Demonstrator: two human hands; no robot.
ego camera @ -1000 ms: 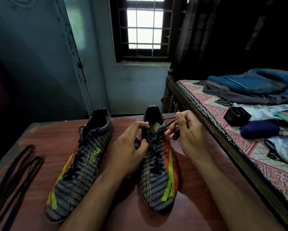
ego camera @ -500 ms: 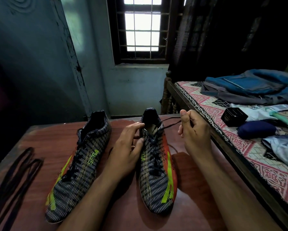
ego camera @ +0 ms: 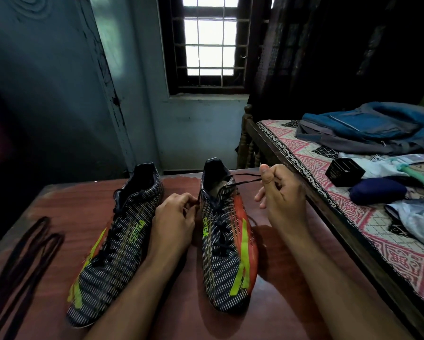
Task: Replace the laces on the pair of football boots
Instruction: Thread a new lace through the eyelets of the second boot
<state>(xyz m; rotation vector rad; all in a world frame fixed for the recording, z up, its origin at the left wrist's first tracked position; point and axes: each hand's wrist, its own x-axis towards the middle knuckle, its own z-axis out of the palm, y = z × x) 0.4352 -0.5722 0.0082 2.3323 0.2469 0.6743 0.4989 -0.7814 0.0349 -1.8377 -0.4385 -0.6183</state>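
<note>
Two black-and-white patterned football boots with neon green and orange markings lie toe-toward-me on a reddish wooden table (ego camera: 66,202). The left boot (ego camera: 117,244) is laced in black and untouched. Over the right boot (ego camera: 225,244), my right hand (ego camera: 283,200) pinches one end of its black lace (ego camera: 245,180), which runs taut from the top eyelets out to the right. My left hand (ego camera: 174,222) rests between the boots and pinches the other lace end at the right boot's left collar.
A bundle of dark spare laces (ego camera: 22,261) lies at the table's left edge. A bed (ego camera: 353,217) with a patterned sheet stands close on the right, holding a blue backpack (ego camera: 367,128), a black box (ego camera: 344,171) and clothes. A wall and window are behind.
My right hand has moved up and to the right, drawing the lace end out of the right boot until it is taut. My left hand slid back to the boot's left side.
</note>
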